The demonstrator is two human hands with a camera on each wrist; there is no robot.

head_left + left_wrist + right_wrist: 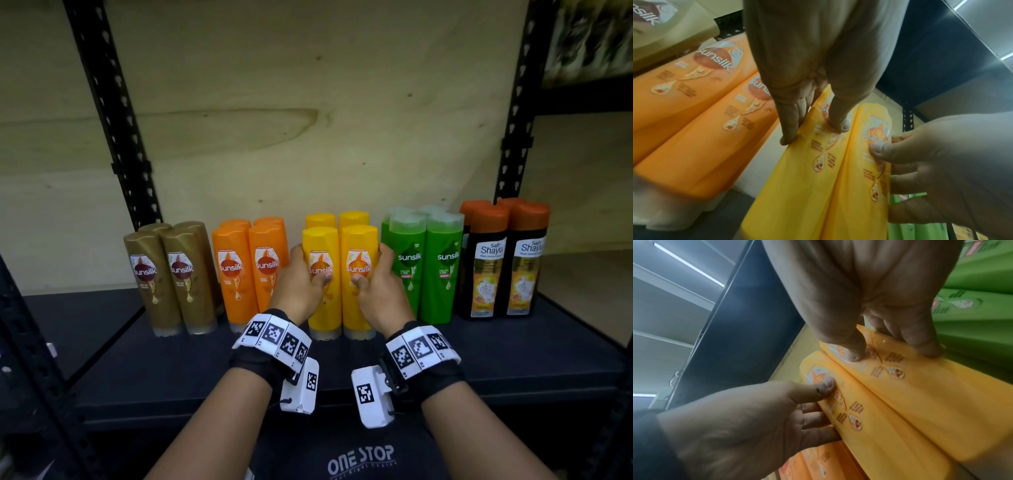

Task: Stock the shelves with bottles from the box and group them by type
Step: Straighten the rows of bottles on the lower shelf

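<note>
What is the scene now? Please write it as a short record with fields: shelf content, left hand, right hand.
shelf content: on the dark shelf, from left: brown bottles, orange bottles, yellow bottles, green bottles, black bottles, grouped by type
left hand: left hand grips the left front yellow bottle
right hand: right hand grips the right front yellow bottle
state: all bottles upright

Black wristbands (260,359); white tag-marked cuffs (423,347); white wrist cameras (371,394); bare forearms.

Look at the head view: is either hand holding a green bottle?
No: the left hand and right hand each grip one of the front yellow bottles, while the green bottles stand untouched beside them.
</note>
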